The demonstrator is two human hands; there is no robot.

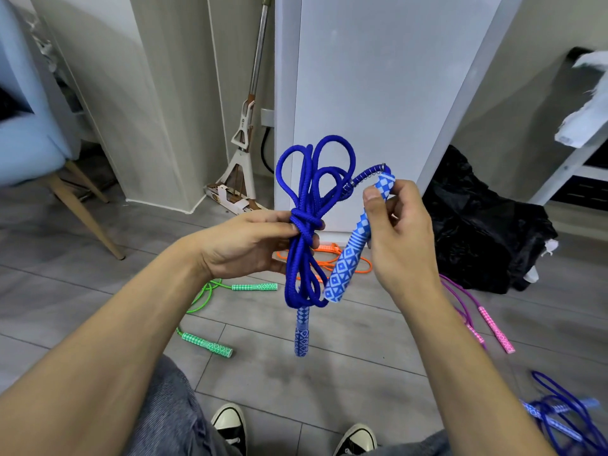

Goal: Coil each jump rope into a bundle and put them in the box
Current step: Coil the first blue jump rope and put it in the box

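Left hand (253, 245) grips the blue rope (306, 205) bundle at its wrap, mid-air. Right hand (399, 235) pinches one handle (348, 255). Tuck it snug, keep wrap tight. No box in view.

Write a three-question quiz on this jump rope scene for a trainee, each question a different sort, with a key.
1. True or false: the left hand grips the blue rope bundle at its wrapped middle.
2. Which thing does the right hand pinch? A) the green rope B) a blue patterned handle C) the mop
3. Fill in: the orange rope lies on the ____.

Key
1. True; the loops stand above the grip and the second handle hangs below.
2. B, the blue patterned handle, held near its spring end.
3. floor, beyond the hands; the green rope lies there too.
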